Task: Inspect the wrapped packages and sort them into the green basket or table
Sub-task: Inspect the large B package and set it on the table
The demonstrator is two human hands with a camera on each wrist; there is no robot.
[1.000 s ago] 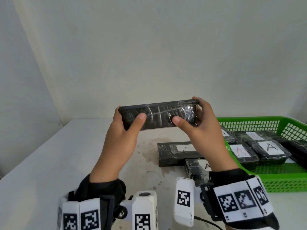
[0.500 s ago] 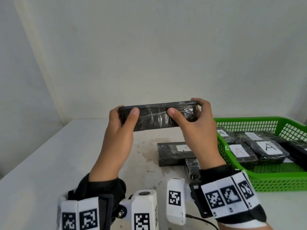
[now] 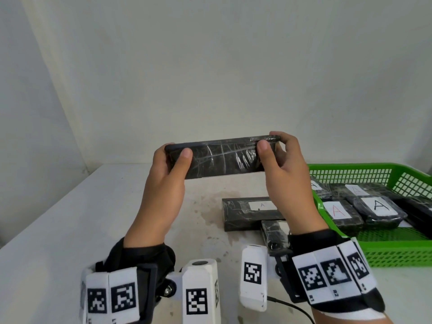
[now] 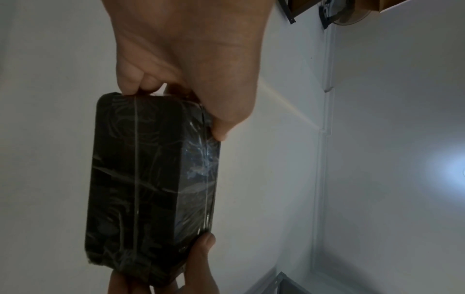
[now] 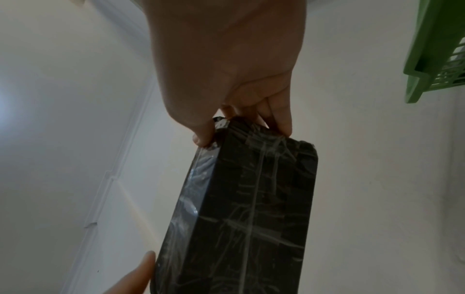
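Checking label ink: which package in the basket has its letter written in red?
The package at the green basket's near-left corner: its A is red, while its right-hand neighbour shows a black A.

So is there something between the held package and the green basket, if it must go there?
Nothing visible blocks it. Both hands hold the package in the air, above the table; the basket is open-topped, lower and to the right. Labelled packages already lie in it, with bare floor at its near side.

A black wrapped package point(image 3: 223, 160), glossy with crinkled film, is held level in the air above the bench point(image 3: 70, 218), pinched at both ends. Two more packages point(image 3: 251, 212) lie on the bench beside the green basket point(image 3: 350, 170), where several packages point(image 3: 374, 209) bearing white "A" labels lie.
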